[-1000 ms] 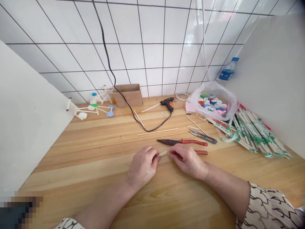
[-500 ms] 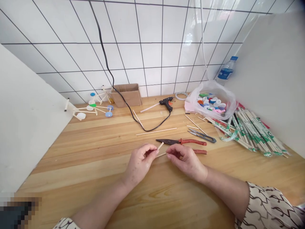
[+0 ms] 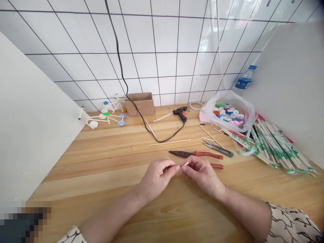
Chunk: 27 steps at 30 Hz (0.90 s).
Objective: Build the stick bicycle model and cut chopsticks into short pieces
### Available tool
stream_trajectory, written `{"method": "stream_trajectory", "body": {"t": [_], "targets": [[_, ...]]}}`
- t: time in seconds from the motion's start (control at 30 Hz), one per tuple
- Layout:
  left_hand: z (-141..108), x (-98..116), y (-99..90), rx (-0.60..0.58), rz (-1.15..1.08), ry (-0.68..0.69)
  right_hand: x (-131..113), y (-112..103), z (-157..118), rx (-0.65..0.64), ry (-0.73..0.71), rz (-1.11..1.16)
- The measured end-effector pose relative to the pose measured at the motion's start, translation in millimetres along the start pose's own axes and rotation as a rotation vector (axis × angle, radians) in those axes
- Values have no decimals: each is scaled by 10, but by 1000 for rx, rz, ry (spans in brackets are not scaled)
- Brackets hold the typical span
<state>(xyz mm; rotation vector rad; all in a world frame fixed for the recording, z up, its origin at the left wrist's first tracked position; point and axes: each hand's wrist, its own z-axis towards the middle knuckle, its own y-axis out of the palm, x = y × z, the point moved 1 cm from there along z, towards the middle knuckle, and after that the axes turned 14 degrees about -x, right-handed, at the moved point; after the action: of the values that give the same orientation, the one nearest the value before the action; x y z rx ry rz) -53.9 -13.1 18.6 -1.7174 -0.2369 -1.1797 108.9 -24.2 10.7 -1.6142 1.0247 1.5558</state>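
My left hand (image 3: 160, 175) is closed in a pinch, thumb against forefinger, on a short piece of wooden stick (image 3: 185, 164). My right hand (image 3: 202, 172) pinches at the same place from the other side, its fingertips almost touching the left ones. Only a pale end of the wood shows between the fingertips; the rest is hidden. Just behind my hands lie the pliers (image 3: 183, 154) with red handles, partly covered by the right hand. Thread snips (image 3: 219, 148) rest to their right. A longer wooden stick (image 3: 169, 142) lies farther back.
A black glue gun (image 3: 180, 113) lies near the wall, its cord crossing the table. Around it are a cardboard box (image 3: 141, 106), a tape roll (image 3: 195, 106), a plastic bag (image 3: 209, 114) of bottle caps and wrapped chopsticks (image 3: 275, 145). Stick-and-cap models (image 3: 105, 116) stand at the left; a bottle (image 3: 244, 82) stands back right.
My hands have come closer together, the left moving right. The stick end that poked up from my left fingers now shows beside my right fingertips. The whole view has shifted slightly.
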Motion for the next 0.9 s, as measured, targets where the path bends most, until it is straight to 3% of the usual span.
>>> {"method": "stream_trajectory", "body": {"t": [0.23, 0.53, 0.7, 0.9], "targets": [[304, -288, -325, 201, 400, 78, 86, -67, -1, -30, 47, -87], [461, -551, -205, 185, 538, 14, 117, -61, -6, -68, 54, -191], [475, -564, -236, 227, 566, -8, 94, -31, -3, -86, 64, -189], [490, -564, -258, 170, 567, -25, 76, -18, 0, -101, 66, -205]]}}
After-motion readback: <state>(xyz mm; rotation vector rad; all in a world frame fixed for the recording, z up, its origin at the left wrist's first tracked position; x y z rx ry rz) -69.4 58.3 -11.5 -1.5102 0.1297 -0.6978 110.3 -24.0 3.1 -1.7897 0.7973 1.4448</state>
